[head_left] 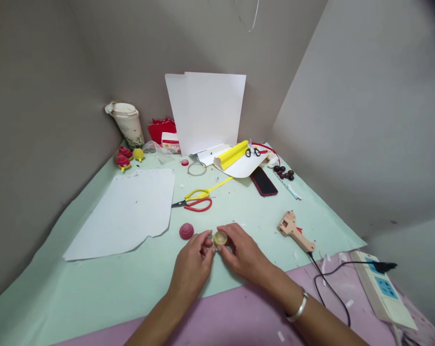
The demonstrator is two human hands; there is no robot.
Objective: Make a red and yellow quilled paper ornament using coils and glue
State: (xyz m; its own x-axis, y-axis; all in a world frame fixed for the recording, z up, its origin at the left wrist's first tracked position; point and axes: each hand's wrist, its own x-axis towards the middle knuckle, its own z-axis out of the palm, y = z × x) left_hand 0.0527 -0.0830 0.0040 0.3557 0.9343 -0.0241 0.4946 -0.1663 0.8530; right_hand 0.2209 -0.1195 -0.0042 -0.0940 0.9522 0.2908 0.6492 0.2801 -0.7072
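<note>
My right hand [241, 247] grips a small round yellowish coiled disc [220, 238] between thumb and fingers, just above the pale green sheet. My left hand [193, 262] is right beside the disc's left edge, its fingers curled and its thumb near the fingertips; whether it touches the disc or pinches something small is hard to see. A dark pink ridged dome [186, 231] lies just beyond my left fingers. Farther off lie scissors [195, 201] with one yellow and one red handle, blades pointing left.
White paper [130, 211] covers the left side. A glue gun [294, 231] lies at right, its cord near a power strip [385, 288]. Farther back are a phone [264, 181], yellow roll [232, 154], small scissors [252, 152], dark beads [284, 173], red-and-yellow ornaments [123, 161] and a tilted cup [128, 124].
</note>
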